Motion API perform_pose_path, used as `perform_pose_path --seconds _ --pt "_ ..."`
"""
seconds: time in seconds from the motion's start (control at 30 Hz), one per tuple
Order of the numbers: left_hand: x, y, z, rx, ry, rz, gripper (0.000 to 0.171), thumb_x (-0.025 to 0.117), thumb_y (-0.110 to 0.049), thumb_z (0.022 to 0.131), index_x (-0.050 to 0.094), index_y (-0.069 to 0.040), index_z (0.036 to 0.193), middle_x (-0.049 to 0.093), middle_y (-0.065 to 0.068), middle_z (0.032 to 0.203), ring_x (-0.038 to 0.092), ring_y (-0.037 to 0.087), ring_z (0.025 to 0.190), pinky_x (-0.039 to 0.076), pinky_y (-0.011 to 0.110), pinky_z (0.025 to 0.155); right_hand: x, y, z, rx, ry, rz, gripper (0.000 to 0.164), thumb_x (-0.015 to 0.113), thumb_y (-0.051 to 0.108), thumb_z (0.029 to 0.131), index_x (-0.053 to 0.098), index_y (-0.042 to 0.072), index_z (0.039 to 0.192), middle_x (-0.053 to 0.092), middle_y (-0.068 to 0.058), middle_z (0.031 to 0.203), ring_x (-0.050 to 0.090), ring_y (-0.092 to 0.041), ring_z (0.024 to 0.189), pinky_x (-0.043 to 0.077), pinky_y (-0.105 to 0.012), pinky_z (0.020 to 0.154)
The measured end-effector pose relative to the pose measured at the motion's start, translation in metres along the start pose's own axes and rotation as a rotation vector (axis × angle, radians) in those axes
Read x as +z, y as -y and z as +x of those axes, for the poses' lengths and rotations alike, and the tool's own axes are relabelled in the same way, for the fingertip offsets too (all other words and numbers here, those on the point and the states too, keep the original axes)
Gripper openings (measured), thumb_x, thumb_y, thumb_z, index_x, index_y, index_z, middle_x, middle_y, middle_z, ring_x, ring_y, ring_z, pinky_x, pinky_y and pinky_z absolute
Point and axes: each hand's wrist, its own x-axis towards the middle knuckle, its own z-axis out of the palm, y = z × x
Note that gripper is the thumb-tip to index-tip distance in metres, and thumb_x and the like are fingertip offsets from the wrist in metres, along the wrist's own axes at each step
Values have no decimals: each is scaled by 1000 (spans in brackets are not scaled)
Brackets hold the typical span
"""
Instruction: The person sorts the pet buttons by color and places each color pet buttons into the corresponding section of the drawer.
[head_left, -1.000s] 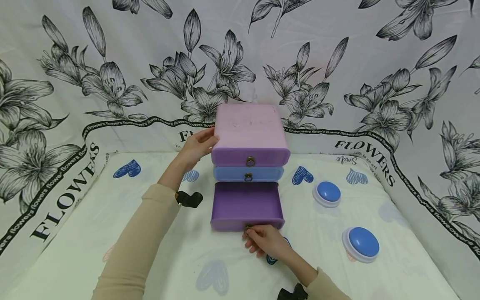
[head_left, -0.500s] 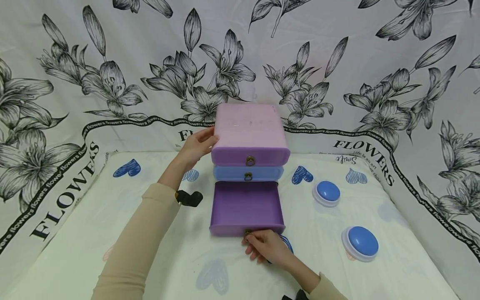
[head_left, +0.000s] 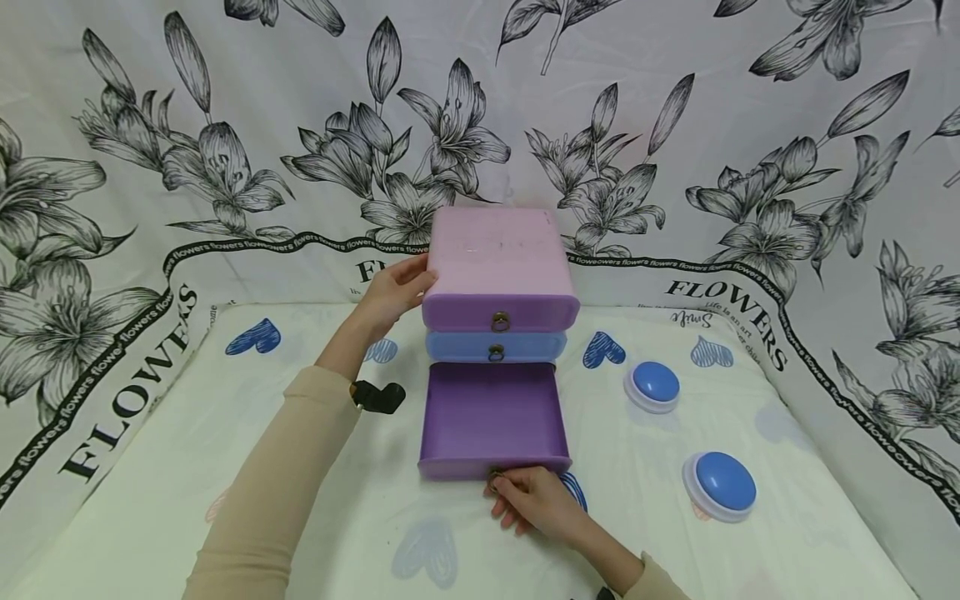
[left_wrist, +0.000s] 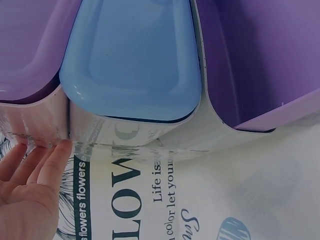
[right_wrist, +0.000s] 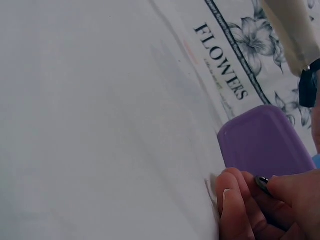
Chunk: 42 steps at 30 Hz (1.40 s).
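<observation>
A small drawer unit [head_left: 495, 250] with a pink top stands at the middle back. Its top purple drawer [head_left: 457, 314] and blue middle drawer [head_left: 457, 347] are closed. The bottom purple drawer [head_left: 495, 412] is pulled far out, and its bare inside shows. My right hand [head_left: 536, 500] pinches the ring pull [right_wrist: 262, 184] on that drawer's front between thumb and finger. My left hand [head_left: 393, 292] rests against the unit's upper left side; in the left wrist view its straight fingers [left_wrist: 52, 162] touch the side wall.
Two round blue push lights with white rims lie to the right, one farther back [head_left: 656, 382] and one nearer [head_left: 725, 483]. A white cloth [head_left: 337, 533] printed with hearts covers the surface. A flower-printed curtain [head_left: 600, 50] hangs behind the unit.
The bottom drawer has slid farther out toward me, with my right hand on its ring pull moving along. My left hand and the rest of the unit have stayed in place.
</observation>
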Motion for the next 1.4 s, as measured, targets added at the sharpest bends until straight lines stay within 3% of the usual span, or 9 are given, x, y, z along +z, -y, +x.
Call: perform_pose_path --seconds 0.33,0.87,1.2,1.4 --pt "0 0 -1 0 -3 -3 60 60 -33 89 36 -19 142 40 0 143 45 14 125 45 31 99 2 -3 0 7 -3 13 33 51 35 94 70 9 97 68 -5 75 62 -14 59 53 -26 44" --pt "0 1 0 -3 1 -2 60 60 -34 89 36 -19 142 39 1 143 45 16 125 45 32 99 -4 -7 -8 17 -22 -66 30 53 36 93 70 11 93 68 0 72 62 -13 56 53 -26 44" --pt "0 1 1 -8 -8 0 59 61 -34 89 38 -20 141 42 0 141 47 14 123 46 31 98 -15 -6 -22 -144 -59 -157 26 55 31 93 69 9 98 68 1 75 62 -8 57 52 -24 46" --pt "0 1 1 6 -5 -4 59 60 -33 89 37 -19 142 42 0 141 46 14 123 46 31 97 -29 4 -36 -226 -159 -179 21 57 27 92 68 10 98 69 -3 79 63 -13 61 53 -25 49"
